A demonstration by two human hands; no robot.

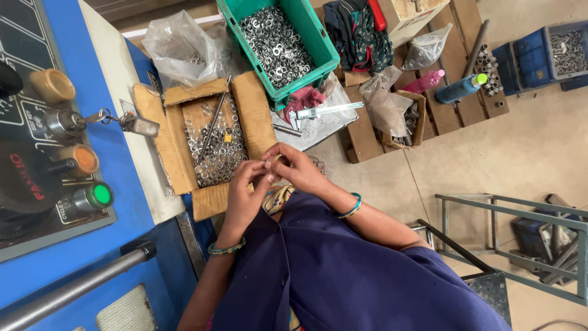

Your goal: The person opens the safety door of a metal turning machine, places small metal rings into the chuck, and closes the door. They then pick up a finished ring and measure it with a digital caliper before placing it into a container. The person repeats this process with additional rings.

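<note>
We see the fingers [267, 167] of both hands pinched together at one spot, closed narrowly on something too small to make out; it may be one of the small shiny metal rings, but we cannot tell. The left hand [245, 196] comes up from below, with a green and gold bangle [226, 248] at its wrist. The right hand [298, 168] meets it from the right, with a teal bangle [351, 207] on its wrist. Both arms come out of dark blue sleeves [343, 270].

Just beside the hands, to the left, lies an open brown cardboard box [254, 110] filled with small silver metal rings [217, 150]; a thin grey metal rod [211, 129] lies slanted across them. Above it stands a green plastic crate [312, 37] heaped with the same kind of rings. A crumpled clear plastic bag [177, 46] sits left of the crate. A steel caliper [324, 111] lies on a pale sheet near the crate's lower corner.

Far left is a blue machine panel [116, 159] with a green round button [98, 196], an orange round button [82, 159] and a key switch [64, 122]. To the right a wooden pallet [450, 104] rests on the floor, carrying a pink bottle [425, 81] and a blue bottle with green cap [459, 89].
</note>
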